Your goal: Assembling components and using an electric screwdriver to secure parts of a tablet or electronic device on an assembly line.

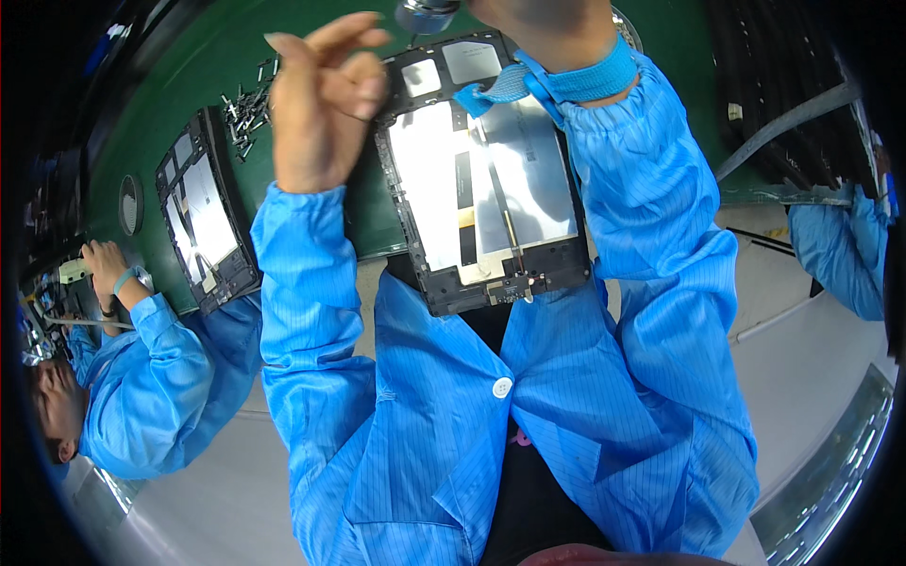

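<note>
An opened tablet (542, 141) with silvery battery panels and a dark frame lies in front of me, its near edge overhanging the green table's front edge. Over its upper left corner is my left hand (326, 104), thumb and forefinger apart, the other fingers curled; I see nothing in it. My right hand (547, 24) is at the far edge of the tablet, blurred and cut off by the picture's top, so its fingers are hidden. Beside it shows a shiny round metal piece (425, 14); whether I grip it cannot be told. A blue strap (595, 83) circles my right wrist, its loose end over the tablet.
Left of me rests a second opened tablet (209, 212). A heap of small dark and silver parts (247, 111) lies beyond it, near a small round dish (130, 205). A person in blue (151, 396) works at the left; another blue sleeve (835, 250) shows at the right.
</note>
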{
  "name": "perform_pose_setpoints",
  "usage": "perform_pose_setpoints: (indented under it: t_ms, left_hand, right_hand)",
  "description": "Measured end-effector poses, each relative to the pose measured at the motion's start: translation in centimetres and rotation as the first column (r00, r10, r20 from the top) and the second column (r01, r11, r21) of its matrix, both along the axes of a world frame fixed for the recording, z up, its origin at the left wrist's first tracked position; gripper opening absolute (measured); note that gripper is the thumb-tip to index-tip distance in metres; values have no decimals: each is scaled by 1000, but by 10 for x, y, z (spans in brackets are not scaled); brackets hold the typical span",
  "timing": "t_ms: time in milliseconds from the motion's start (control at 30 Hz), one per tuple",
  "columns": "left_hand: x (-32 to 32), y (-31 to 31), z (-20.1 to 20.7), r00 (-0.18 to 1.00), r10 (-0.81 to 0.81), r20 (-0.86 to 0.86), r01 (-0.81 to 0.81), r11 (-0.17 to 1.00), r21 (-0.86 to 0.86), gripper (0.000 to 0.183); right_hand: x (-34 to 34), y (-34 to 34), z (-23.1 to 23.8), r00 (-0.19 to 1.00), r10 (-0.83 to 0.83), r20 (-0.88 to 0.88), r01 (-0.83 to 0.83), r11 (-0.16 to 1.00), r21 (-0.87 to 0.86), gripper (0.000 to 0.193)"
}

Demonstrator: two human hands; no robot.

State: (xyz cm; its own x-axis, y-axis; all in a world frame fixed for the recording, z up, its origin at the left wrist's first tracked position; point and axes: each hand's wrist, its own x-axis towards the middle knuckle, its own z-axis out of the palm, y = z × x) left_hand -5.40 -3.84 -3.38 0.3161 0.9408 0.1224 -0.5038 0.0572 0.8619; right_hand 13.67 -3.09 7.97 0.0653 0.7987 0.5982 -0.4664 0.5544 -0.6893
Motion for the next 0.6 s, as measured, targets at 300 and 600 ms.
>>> perform_pose_setpoints:
  t_ms: [300, 600]
  left_hand:
    - [-48, 41, 1, 693, 87, -715, 29, 988, 149, 31]
    - [-61, 50, -22, 639, -17, -769, 166, 979, 116, 25]
  right_hand:
    - [-44, 39, -34, 982, 72, 175, -73, 997, 4, 17]
    - [-63, 40, -50, 956, 88, 279, -56, 991, -123, 14]
